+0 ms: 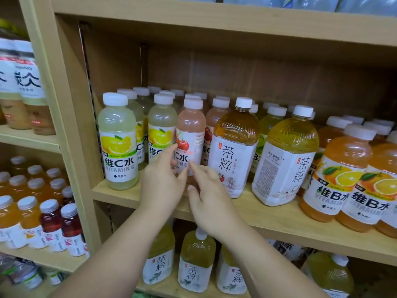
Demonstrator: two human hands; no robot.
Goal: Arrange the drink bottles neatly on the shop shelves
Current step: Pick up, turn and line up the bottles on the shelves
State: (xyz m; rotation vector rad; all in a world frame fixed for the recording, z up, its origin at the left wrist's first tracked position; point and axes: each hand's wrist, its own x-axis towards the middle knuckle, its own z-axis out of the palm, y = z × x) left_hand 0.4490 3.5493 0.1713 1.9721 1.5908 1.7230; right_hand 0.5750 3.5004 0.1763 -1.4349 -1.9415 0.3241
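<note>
My left hand (pixel 161 183) holds the pink cherry bottle (pixel 191 125) low down, in the middle of the frame. My thumb is on the bottle's left side and my fingers curl round the front of its label. My right hand (pixel 211 203) is just beside it, a little lower and to the right. Its fingers are loose and spread. One fingertip touches the label, but this hand holds nothing.

The pink cherry bottle stands up straight at the front of the middle shelf (pixel 279 220). Left of it stand two lemon bottles (pixel 118 136), and the nearer one is just beside it. On its right is a big brown tea bottle (pixel 234 147), also just beside it. Further right is a big yellow tea bottle (pixel 287 160), then the orange bottles (pixel 339 168) at the right edge. More bottles with white caps stand in rows behind.

At the bottom of the frame, small tea bottles (pixel 196 259) stand on the shelf below. At the lower left, small red bottles (pixel 50 220) stand among orange ones.
</note>
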